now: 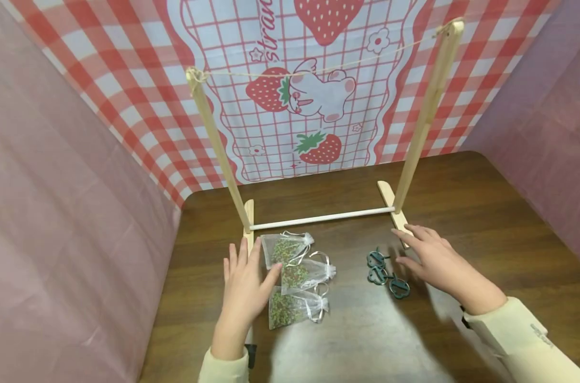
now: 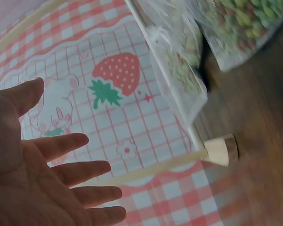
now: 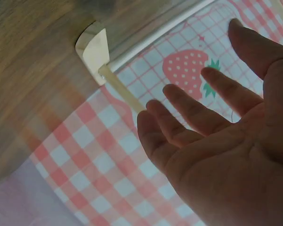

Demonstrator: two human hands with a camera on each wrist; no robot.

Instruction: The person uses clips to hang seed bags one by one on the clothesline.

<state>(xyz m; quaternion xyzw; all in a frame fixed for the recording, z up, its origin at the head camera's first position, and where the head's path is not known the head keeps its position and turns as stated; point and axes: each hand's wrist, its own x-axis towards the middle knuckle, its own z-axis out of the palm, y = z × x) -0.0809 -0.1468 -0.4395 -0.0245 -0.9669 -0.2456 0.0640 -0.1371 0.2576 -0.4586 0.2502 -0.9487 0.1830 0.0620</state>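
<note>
My left hand point(image 1: 244, 290), fingers spread, is beside three sheer white drawstring bags point(image 1: 295, 276) filled with small green and brown bits. In the left wrist view that hand point(image 2: 52, 174) holds nothing, and one bag point(image 2: 249, 28) shows close by at the top right. Over on the other side, my right hand point(image 1: 438, 260) hovers with loosely bent fingers near several dark green clips with rings point(image 1: 388, 274). Nothing is in the right hand point(image 3: 216, 127) in its wrist view. Whether the left fingertips touch the nearest bag, I cannot tell.
A wooden frame stands behind the bags: a left post point(image 1: 218, 154), a right post point(image 1: 426, 122), a white bottom rod point(image 1: 323, 217) and a string point(image 1: 376, 57) tied across the top. A strawberry-print cloth point(image 1: 137, 101) hangs at the table's point(image 1: 338, 351) back edge.
</note>
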